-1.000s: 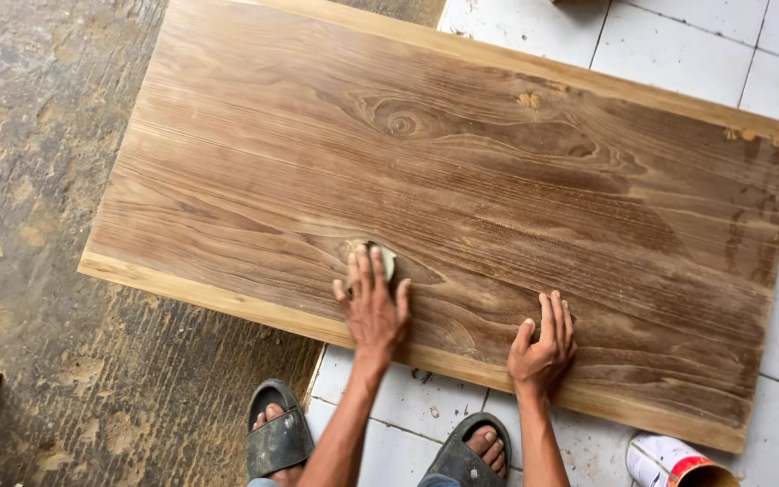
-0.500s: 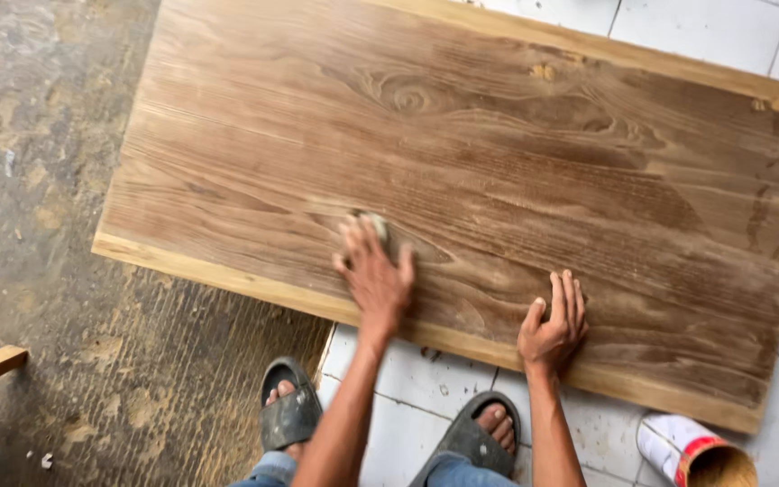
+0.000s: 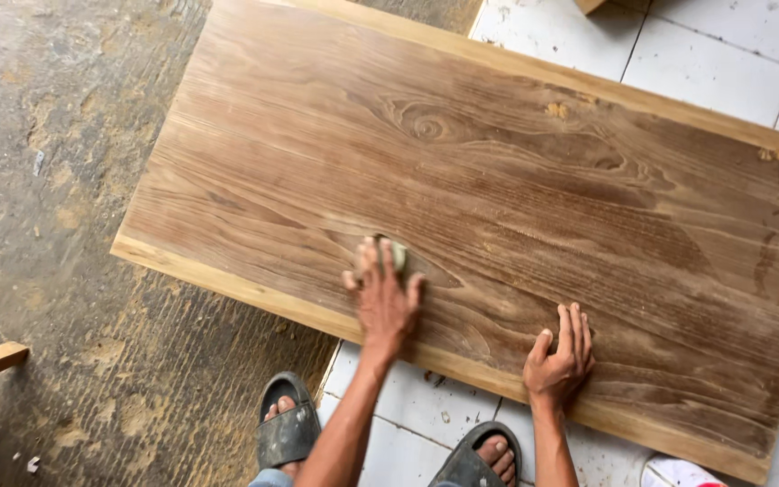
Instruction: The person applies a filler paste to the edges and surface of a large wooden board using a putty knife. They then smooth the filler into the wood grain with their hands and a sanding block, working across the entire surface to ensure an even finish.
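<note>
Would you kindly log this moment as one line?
left hand: pressing pale pad on wooden board | right hand: flat near board's near edge | feet: sandals on floor

- Wooden board (image 3: 498, 207): brown, matt, bold swirling grain; paler raw wood along its edges.
- Left of the board, concrete floor (image 3: 56, 225): grey, rough, stained.
- Right of and under the board, white tiles (image 3: 705, 54): smooth, slightly glossy.
- Below the board, sandals (image 3: 286, 433): dark, matt, rubbery.
</note>
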